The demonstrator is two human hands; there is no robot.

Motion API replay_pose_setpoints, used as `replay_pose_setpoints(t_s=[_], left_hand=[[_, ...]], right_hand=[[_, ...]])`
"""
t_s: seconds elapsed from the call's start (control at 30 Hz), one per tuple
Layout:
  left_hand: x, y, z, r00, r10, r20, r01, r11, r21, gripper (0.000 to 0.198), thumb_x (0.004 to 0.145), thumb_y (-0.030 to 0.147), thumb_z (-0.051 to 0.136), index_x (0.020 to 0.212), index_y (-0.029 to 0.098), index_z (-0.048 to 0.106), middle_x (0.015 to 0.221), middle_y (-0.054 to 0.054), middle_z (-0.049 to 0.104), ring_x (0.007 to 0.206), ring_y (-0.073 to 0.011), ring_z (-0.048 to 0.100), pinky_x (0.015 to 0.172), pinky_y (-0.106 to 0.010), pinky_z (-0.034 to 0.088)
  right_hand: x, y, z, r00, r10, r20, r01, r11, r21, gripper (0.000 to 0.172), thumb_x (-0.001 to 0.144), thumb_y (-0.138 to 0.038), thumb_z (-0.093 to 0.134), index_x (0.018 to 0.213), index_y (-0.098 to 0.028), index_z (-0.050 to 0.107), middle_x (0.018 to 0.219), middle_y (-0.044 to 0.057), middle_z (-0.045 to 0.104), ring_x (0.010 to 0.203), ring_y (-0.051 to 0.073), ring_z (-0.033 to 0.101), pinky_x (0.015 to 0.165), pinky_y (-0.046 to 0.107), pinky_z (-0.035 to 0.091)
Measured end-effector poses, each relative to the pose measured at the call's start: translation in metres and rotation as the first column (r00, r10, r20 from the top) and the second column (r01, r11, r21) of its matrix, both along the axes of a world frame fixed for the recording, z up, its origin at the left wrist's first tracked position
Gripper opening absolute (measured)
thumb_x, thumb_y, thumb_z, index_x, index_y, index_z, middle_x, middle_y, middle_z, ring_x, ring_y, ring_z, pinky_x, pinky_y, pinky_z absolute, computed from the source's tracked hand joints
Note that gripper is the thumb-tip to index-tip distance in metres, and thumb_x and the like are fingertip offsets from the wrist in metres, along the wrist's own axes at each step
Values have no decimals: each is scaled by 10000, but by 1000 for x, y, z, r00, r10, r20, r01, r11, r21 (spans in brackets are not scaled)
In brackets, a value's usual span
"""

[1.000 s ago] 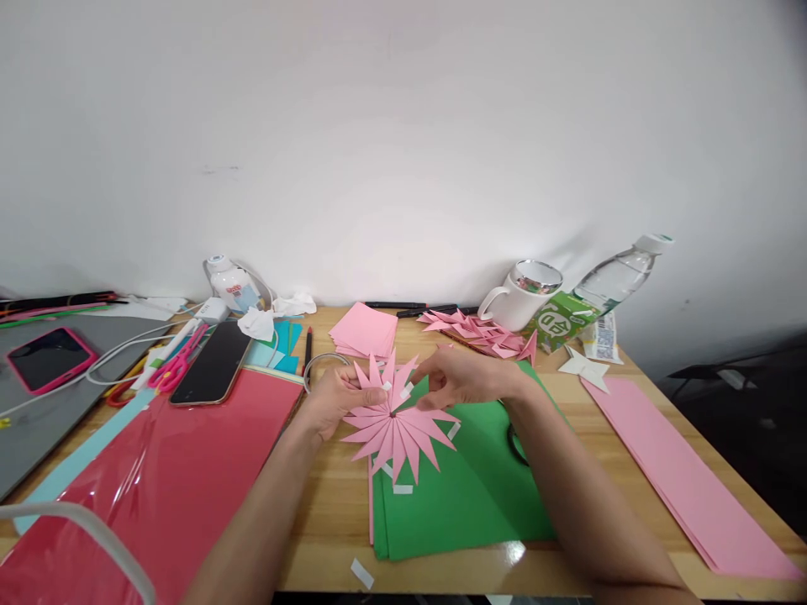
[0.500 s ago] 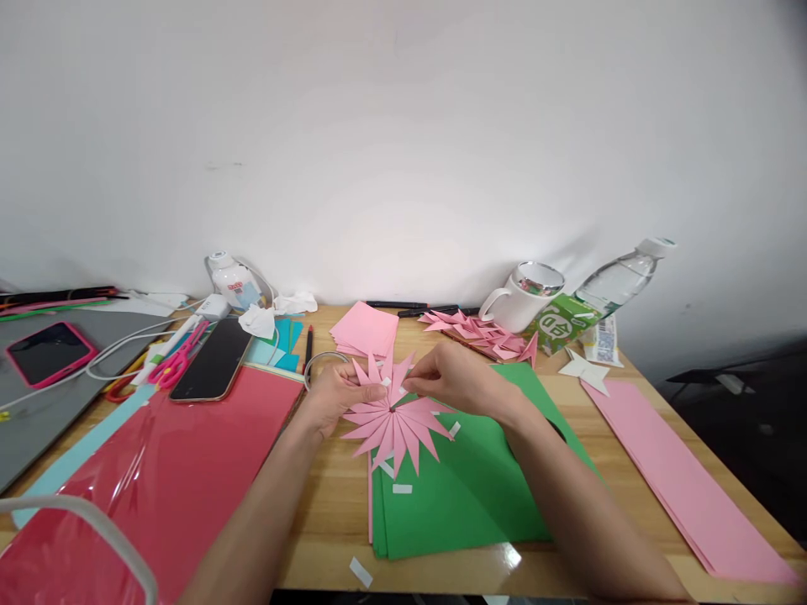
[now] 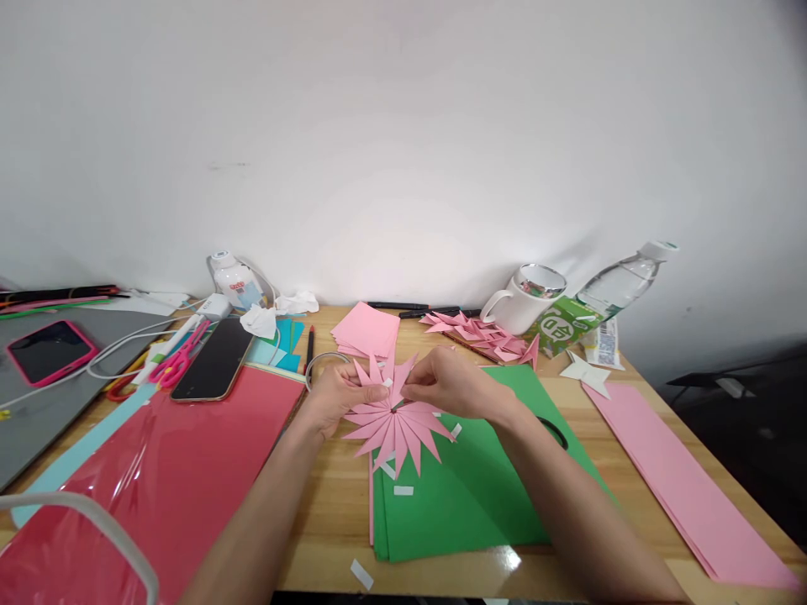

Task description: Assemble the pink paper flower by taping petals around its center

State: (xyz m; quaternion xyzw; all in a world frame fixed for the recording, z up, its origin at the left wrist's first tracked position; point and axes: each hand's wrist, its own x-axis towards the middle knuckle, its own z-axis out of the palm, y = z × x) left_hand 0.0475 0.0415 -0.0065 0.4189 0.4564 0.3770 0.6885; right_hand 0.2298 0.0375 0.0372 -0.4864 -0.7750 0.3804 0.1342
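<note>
A many-pointed pink folded-paper star (image 3: pixel 400 428) is held over the left edge of a stack of green paper (image 3: pixel 479 487). My left hand (image 3: pixel 334 393) grips its upper left side, the thumb lying on top of the points. My right hand (image 3: pixel 450 382) is closed in a pinch at the star's upper right, close to the gap between points; its fingertips touch the paper there. Whether a small strip is between those fingertips is hidden. Small white strips (image 3: pixel 403 491) lie on the green paper below the star.
Pink paper squares (image 3: pixel 366 328) and folded pink pieces (image 3: pixel 485 334) lie behind. A white mug (image 3: pixel 523 298) and a tilted water bottle (image 3: pixel 624 281) stand back right. Leftward are a phone (image 3: pixel 213 360), pink scissors (image 3: pixel 180 357) and red paper (image 3: pixel 189 470). Pink strips (image 3: pixel 687 479) lie right.
My right hand has shifted slightly left and down, its fingertips coming against the star's upper points. My left hand and the star stay nearly in place.
</note>
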Motion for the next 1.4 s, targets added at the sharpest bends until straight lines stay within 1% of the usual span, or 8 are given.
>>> replay_pose_setpoints(t_s=[0.23,0.37,0.47,0.57,0.8,1.0,1.2,1.4], left_hand=[[-1,0,-1,1000,20,3,-20,1000,-1,304,374,230,850,580,110,661,536,-14,651,486,-104,564,459,-192,431],[-1,0,-5,998,60,29,-61,998,2,305,371,229,852,564,118,643,532,-3,644,492,-104,566,465,-193,436],[-1,0,-6,997,49,52,-49,999,7,291,390,244,848,540,121,631,523,2,634,484,-101,556,461,-193,429],[1,-1,-5,999,32,38,-33,999,20,281,402,252,844,525,114,633,512,2,622,479,-93,542,450,-184,409],[3,0,-10,997,62,38,-62,998,-3,290,400,260,845,565,114,656,533,0,631,492,-97,546,465,-192,419],[3,1,-13,993,115,34,-115,993,9,280,379,229,849,548,127,651,509,18,619,475,-88,537,452,-181,405],[2,1,-16,997,59,50,-60,998,13,264,405,227,843,548,124,647,546,6,634,504,-97,551,477,-191,416],[2,1,-17,996,92,14,-92,996,-4,273,405,243,843,569,127,658,508,18,603,465,-82,516,443,-185,388]], right_hand=[[3,5,-2,998,-47,-43,43,996,-74,195,676,-253,523,527,-132,558,488,-51,357,468,63,265,414,221,179],[4,8,-1,992,-92,-91,83,992,-96,191,663,-263,561,555,-118,624,498,-39,454,477,66,331,421,208,219],[5,10,-3,979,-136,-153,116,984,-132,150,643,-245,594,626,-112,662,585,0,584,525,88,438,463,199,310],[6,12,-7,971,-140,-194,106,979,-173,126,634,-228,607,669,-117,653,638,25,634,560,107,506,508,203,370],[2,10,-9,977,-140,-159,125,987,-102,108,665,-206,555,641,-125,623,654,31,649,591,117,545,521,201,384],[0,10,-10,985,-125,-119,119,991,-53,132,667,-208,541,612,-119,620,586,10,613,530,95,490,471,193,332],[-1,12,-12,987,-121,-101,119,993,-27,140,668,-211,529,586,-121,598,553,-7,572,510,86,452,459,195,303],[1,11,-13,995,-69,-73,70,998,10,137,684,-212,498,583,-131,543,532,-32,494,496,74,383,449,201,249]])
